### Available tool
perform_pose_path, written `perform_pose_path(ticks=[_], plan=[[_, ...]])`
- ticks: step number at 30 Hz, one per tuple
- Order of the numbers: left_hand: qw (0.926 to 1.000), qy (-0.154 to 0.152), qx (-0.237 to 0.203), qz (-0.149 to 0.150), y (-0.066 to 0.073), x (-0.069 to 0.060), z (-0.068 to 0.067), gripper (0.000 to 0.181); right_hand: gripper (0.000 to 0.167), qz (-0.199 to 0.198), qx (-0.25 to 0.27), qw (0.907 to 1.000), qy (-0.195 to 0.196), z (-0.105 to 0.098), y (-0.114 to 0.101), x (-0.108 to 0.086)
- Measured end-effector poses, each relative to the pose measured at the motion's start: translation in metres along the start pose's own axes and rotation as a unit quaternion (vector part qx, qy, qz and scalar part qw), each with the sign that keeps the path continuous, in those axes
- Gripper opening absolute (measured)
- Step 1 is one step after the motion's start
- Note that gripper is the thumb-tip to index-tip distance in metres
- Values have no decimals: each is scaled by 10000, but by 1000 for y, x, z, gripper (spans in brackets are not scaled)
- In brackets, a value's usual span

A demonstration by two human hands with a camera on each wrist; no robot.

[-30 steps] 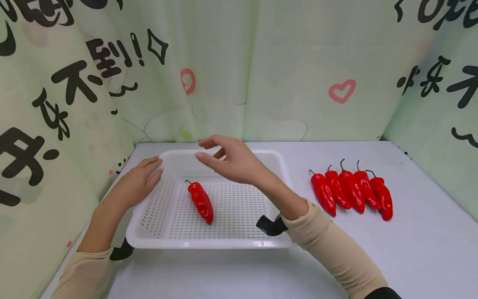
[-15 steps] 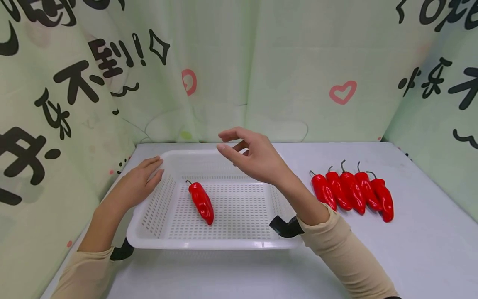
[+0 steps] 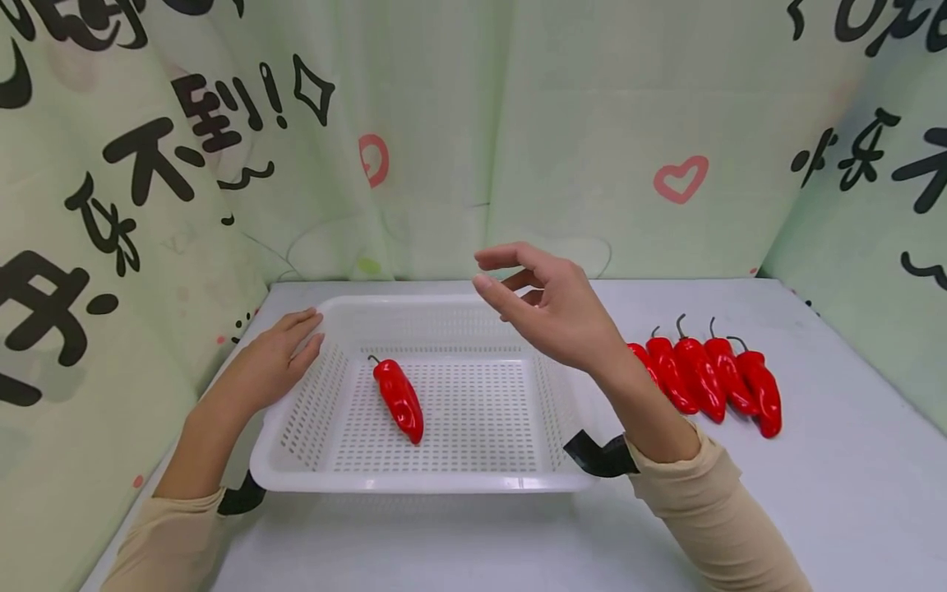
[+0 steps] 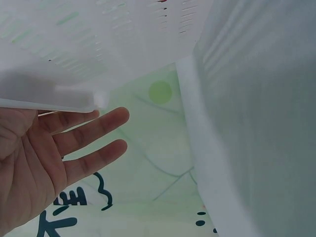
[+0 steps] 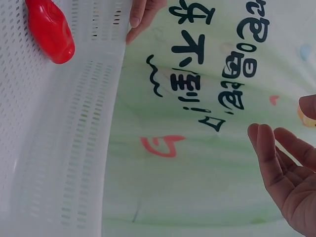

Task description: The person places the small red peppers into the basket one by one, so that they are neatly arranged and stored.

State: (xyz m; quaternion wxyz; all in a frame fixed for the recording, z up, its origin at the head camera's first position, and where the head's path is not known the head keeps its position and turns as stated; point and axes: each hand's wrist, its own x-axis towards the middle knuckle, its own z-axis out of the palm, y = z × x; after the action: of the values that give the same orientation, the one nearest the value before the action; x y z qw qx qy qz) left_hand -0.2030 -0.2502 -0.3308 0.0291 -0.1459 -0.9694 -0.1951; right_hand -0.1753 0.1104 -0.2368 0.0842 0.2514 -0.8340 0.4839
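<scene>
In the head view, your left hand (image 3: pixel 270 362) lies along the left rim of a white, rectangular, perforated plastic basket (image 3: pixel 459 423), its fingers straight and its thumb a little apart from them. Your right hand (image 3: pixel 555 308) is raised in the air over the basket's far right corner, fingers gently bent, with a gap between thumb and fingertips. One glossy red, elongated pepper (image 3: pixel 399 401) lies on the basket's floor, left of the middle, its stem toward the far side and its tip toward you. To the right, five similar glossy red peppers (image 3: pixel 700 378) lie side by side on the pale tabletop (image 3: pixel 836 501), stems pointing away from you; your right forearm covers part of the leftmost. Behind stands a pale green fabric curtain (image 3: pixel 577 123) printed with black characters and red hearts.

In the left wrist view, your left fingers stretch out just beside the basket's edge, palm partly showing. The thumb is hidden, so you cannot tell from here whether it presses the wall.

In the right wrist view, your right thumb and fingers stand apart, well away from the basket. The single pepper shows at upper left, and your left fingers touch the basket's edge at the top.
</scene>
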Motion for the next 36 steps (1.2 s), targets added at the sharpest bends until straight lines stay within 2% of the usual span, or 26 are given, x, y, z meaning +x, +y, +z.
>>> perform_pose_path(ticks=[8, 23, 30, 36], plan=[[10000, -19, 14, -15, 0, 1, 0, 55, 35, -52, -40, 9996, 280, -16, 4, -11], [10000, -15, 39, -57, 0, 0, 0, 55, 35, 117, -357, 9970, 676, -37, 16, -33], [9999, 91, -31, 103, 0, -1, 0, 53, 39, 208, -574, 9954, 733, -44, 26, -40], [9999, 103, -44, 119, 2, -1, 0, 52, 38, 451, -632, 9942, 750, -50, 34, -47]])
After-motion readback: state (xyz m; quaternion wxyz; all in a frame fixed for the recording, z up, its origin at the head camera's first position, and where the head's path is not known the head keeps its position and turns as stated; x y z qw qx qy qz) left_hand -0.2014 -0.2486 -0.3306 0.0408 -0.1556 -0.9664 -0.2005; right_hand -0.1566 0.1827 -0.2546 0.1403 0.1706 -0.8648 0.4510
